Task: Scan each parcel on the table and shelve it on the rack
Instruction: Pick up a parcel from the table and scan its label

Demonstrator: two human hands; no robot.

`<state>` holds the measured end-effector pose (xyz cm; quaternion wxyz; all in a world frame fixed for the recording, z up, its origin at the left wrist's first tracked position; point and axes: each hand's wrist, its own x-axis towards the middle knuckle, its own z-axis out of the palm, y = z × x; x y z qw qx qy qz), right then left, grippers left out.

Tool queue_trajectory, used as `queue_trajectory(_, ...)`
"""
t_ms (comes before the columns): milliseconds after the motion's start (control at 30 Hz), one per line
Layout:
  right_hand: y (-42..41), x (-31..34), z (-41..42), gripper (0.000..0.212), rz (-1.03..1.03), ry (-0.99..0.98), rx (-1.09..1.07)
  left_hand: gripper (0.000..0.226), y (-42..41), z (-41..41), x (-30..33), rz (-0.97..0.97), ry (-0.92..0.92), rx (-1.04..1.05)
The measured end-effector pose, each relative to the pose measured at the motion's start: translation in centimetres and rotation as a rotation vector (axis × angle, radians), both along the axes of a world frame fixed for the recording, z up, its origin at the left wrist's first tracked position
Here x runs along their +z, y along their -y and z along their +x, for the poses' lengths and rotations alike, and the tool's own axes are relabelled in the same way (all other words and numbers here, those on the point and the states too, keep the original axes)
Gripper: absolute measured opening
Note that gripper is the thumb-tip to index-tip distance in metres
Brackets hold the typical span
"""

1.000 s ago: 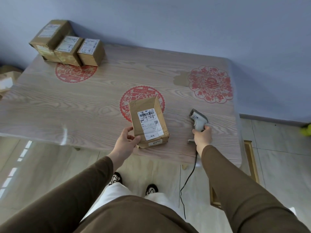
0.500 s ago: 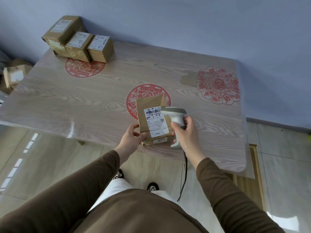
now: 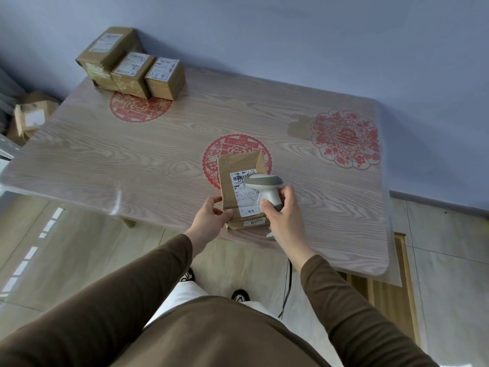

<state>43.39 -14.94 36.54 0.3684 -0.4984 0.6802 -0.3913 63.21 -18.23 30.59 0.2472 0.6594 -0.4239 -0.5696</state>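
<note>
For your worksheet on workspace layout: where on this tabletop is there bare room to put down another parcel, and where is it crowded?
Bare: the table between the three stacked boxes and the held parcel, and the right side around the flower cutout. Crowded: the far left corner with the boxes, and the near edge where the left hand, right hand and scanner meet the parcel.

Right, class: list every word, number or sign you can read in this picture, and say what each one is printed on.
"159": start of a number on the white shipping label of the parcel held by the left hand; the rest lies behind the barcode scanner.
Small sticker on that parcel's near edge: digits too blurred to read.
Labels on the three boxes at the far corner: too small to read.
Red paper-cut designs on the table: ornamental, not legible.
</note>
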Motion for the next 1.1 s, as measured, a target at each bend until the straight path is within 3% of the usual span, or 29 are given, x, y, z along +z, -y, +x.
queue_trajectory(700,-0.2,-0.5,-0.6,0.024,0.016,0.037,-0.024,0.044,-0.2,-0.1,0.4,-0.001,-0.002,0.001)
queue_trajectory(933,0.0,-2.3,-5.0,0.023,0.066,0.391,-0.334,0.045,-0.3,-0.1,0.4,0.002,0.014,0.007)
queue_trajectory(1100,1.9,-6.3,-10.8,0.019,0.197,0.459,-0.562,0.042,-0.4,-0.1,0.8,0.013,0.022,-0.001)
